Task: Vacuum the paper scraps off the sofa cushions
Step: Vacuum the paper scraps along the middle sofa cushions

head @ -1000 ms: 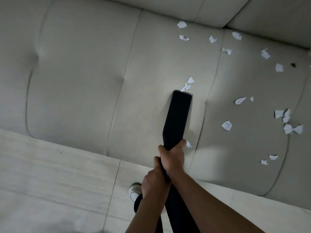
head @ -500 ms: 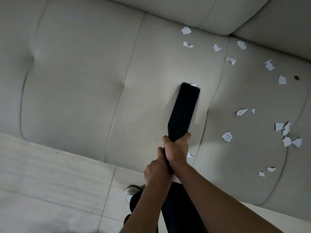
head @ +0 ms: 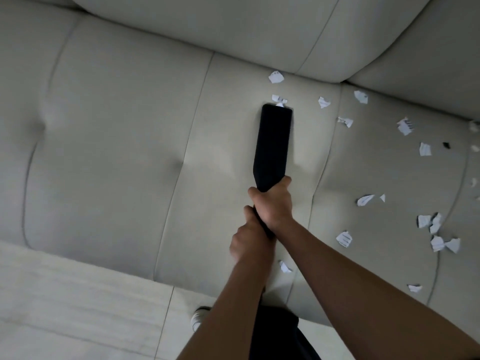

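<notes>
**Inspector:** What is recorded nearest the camera?

**Assessor:** Floor (head: 78, 294) and one shoe (head: 198, 318) are noted below the front of the sofa (head: 117, 165). Above them, the nozzle (head: 274, 146) is held by its narrow end in both hands. The left hand (head: 246, 244) is clenched round it behind. The right hand (head: 274, 203) is clenched round it just ahead, with fingers (head: 285, 182) wrapped over the black body.

**Inspector:** Where is the nozzle placed?

**Assessor:** It is laid along the middle seat panel, pointed at the backrest (head: 233, 27). Its far end is touching one scrap (head: 279, 100), which is judged to be about to be drawn in.

**Inspector:** How much is judged done?

**Assessor:** Little can be credited. All scraps (head: 344, 239) in view are lying from the nozzle's panel rightward. Whether the left panels were ever littered cannot be told.

**Inspector:** What is left?

**Assessor:** Most of the work, it is judged. One scrap (head: 285, 266) is lying just beside the right forearm, near the front edge, and another scrap (head: 414, 287) is seen further right. A cluster of scraps (head: 439, 242) is spread over the near half of the right panel. Farther back, more are strung along the rear of the seat. One scrap (head: 276, 77) is lying beyond the nozzle, close to the backrest. A small dark speck (head: 446, 145) is noted at the right; its nature cannot be told.
</notes>
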